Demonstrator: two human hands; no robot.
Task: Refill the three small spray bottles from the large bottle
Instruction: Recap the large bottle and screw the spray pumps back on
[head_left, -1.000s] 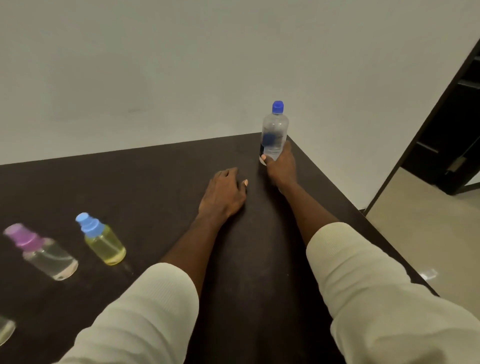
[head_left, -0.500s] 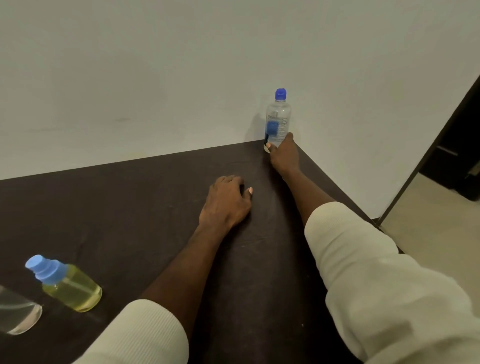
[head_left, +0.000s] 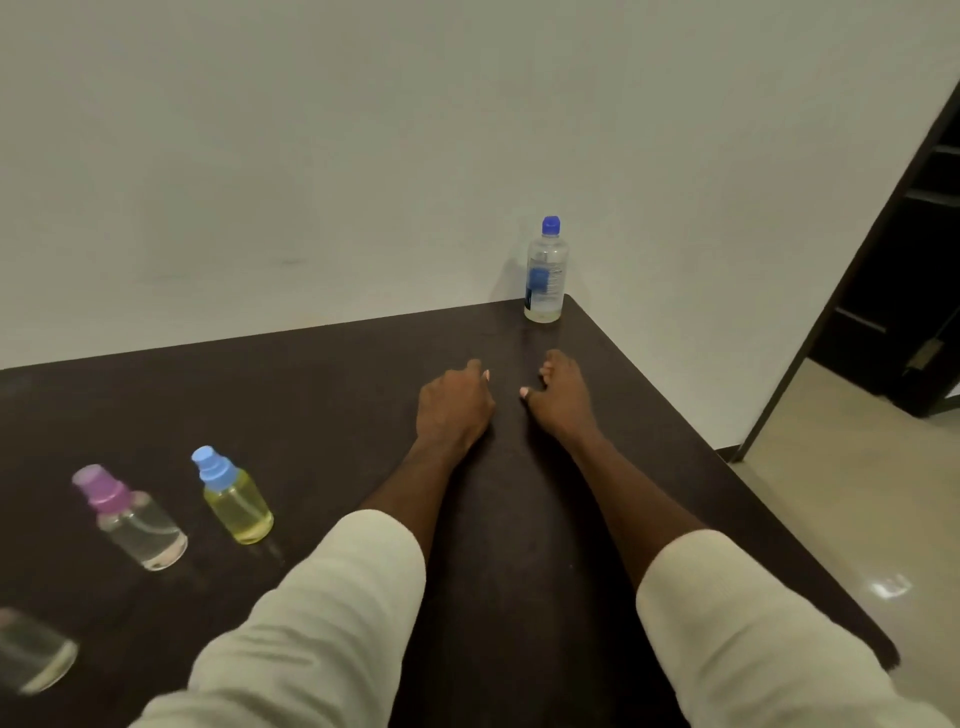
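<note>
The large clear bottle with a blue cap stands upright at the table's far right corner, against the wall. My right hand rests on the table a short way in front of it, apart from it, holding nothing. My left hand lies flat beside it, also with nothing in it. On the left stand a small yellow bottle with a blue cap and a clear one with a purple cap. A third small clear bottle is cut off by the left edge.
The dark brown table butts against a pale wall. Its right edge runs diagonally toward me, with tiled floor beyond. A dark doorway stands at the far right.
My right hand has let go of the large bottle and drawn back toward me beside my left hand. The bottle stays standing at the corner. The view swung left, showing the small bottles again.
</note>
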